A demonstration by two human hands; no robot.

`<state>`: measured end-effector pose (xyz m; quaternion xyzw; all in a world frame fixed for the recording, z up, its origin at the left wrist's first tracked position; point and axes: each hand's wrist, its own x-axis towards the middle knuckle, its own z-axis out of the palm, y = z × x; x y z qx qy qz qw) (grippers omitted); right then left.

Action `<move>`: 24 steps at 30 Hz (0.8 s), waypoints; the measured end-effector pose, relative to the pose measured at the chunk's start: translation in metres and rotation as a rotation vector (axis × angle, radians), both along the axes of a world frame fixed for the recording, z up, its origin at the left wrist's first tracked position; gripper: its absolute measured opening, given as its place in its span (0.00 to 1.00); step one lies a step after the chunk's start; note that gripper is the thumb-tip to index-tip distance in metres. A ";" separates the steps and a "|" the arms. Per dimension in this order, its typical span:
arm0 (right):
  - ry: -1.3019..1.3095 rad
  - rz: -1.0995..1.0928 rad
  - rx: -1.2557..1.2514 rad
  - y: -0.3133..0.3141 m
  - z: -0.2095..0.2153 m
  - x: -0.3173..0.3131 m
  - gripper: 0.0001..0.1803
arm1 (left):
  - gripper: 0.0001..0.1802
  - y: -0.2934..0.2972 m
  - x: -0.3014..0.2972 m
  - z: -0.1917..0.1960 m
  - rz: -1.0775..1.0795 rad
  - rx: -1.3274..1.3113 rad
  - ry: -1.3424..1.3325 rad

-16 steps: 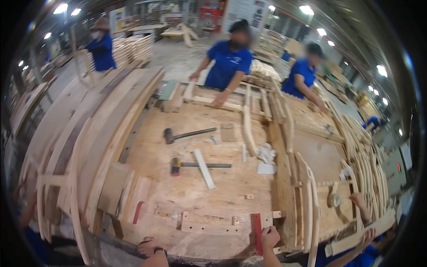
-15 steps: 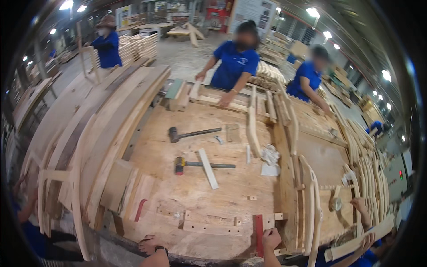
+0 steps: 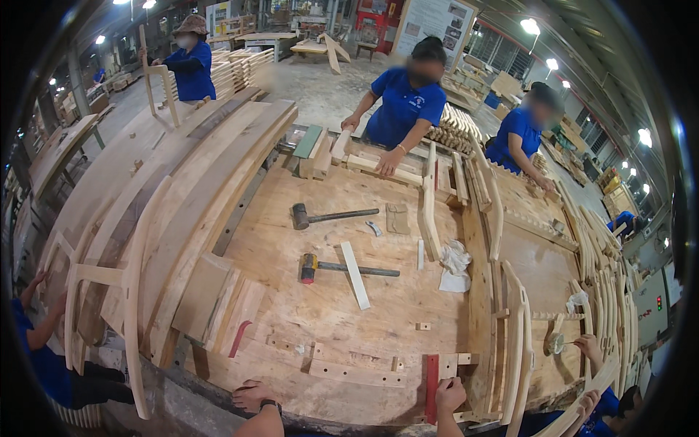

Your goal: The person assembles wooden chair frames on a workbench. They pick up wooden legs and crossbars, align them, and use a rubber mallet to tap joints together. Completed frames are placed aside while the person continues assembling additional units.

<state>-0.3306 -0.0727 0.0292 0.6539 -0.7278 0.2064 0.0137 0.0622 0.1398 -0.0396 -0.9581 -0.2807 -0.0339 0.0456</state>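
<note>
- Two hands of mine sit at the near edge of the big pale plywood work surface (image 3: 408,218): my left hand (image 3: 253,397), with a dark watch at the wrist, lies flat and open on the edge, holding nothing.
- My right hand (image 3: 449,395) is closed around the lower end of a flat red strip (image 3: 432,387) that stands on the near edge, just beside a small wooden block (image 3: 447,365).
- I judge the step in hand to be setting this red strip against the row of low wooden stop blocks (image 3: 354,373) along the near edge; the next move would call for a steady left hand on the surface while the right lines the strip up square.
- A black rubber mallet (image 3: 331,216) and a hammer with a yellow-and-red head (image 3: 342,268) lie well apart from my hands, towards the middle of the surface, with a thin pale wooden slat (image 3: 355,274) between them.
- Long curved wooden parts (image 3: 189,211) are stacked along the left edge.
- Two people in blue shirts work at the far edge; one rests a hand on a timber piece (image 3: 382,169).
- My forearms are cut off by the lower edge, and I cannot make out how my right fingers lie on the strip, nor whether it is fixed or loose.
</note>
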 end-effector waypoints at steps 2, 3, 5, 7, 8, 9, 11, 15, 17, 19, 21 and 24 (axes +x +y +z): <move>-0.044 -0.001 0.014 0.001 0.001 0.001 0.11 | 0.33 0.000 0.000 0.001 0.000 0.002 -0.008; -0.026 -0.004 0.016 0.001 0.001 0.000 0.11 | 0.33 -0.001 0.001 0.001 -0.003 0.002 -0.013; 0.008 -0.016 0.021 0.000 0.000 0.000 0.11 | 0.33 -0.001 0.001 -0.001 -0.010 -0.001 -0.022; 0.005 -0.005 0.013 -0.002 -0.001 0.000 0.11 | 0.33 -0.002 0.002 -0.003 -0.017 -0.007 -0.031; 0.004 0.000 0.009 -0.001 0.000 -0.002 0.11 | 0.33 -0.002 0.002 -0.005 -0.021 -0.006 -0.036; 0.013 -0.004 0.012 0.001 0.000 -0.004 0.12 | 0.33 0.001 0.001 -0.005 -0.024 0.009 -0.038; 0.024 0.003 0.014 0.000 0.000 -0.003 0.12 | 0.33 0.001 0.003 -0.004 -0.028 0.001 -0.041; 0.014 0.001 0.031 -0.001 0.000 -0.002 0.12 | 0.33 0.009 0.005 0.001 -0.012 -0.027 -0.033; 0.028 -0.018 0.058 -0.003 0.000 -0.001 0.12 | 0.32 0.012 0.003 0.003 -0.004 -0.043 -0.021; -0.024 -0.002 0.031 -0.002 -0.002 -0.001 0.12 | 0.32 0.012 0.001 0.004 0.002 -0.062 -0.010; -0.032 -0.021 0.014 -0.001 -0.002 -0.007 0.12 | 0.32 -0.001 -0.004 -0.002 -0.018 -0.095 0.016; -0.001 -0.016 0.033 -0.002 0.001 -0.004 0.12 | 0.31 0.004 0.003 -0.002 -0.029 -0.104 0.009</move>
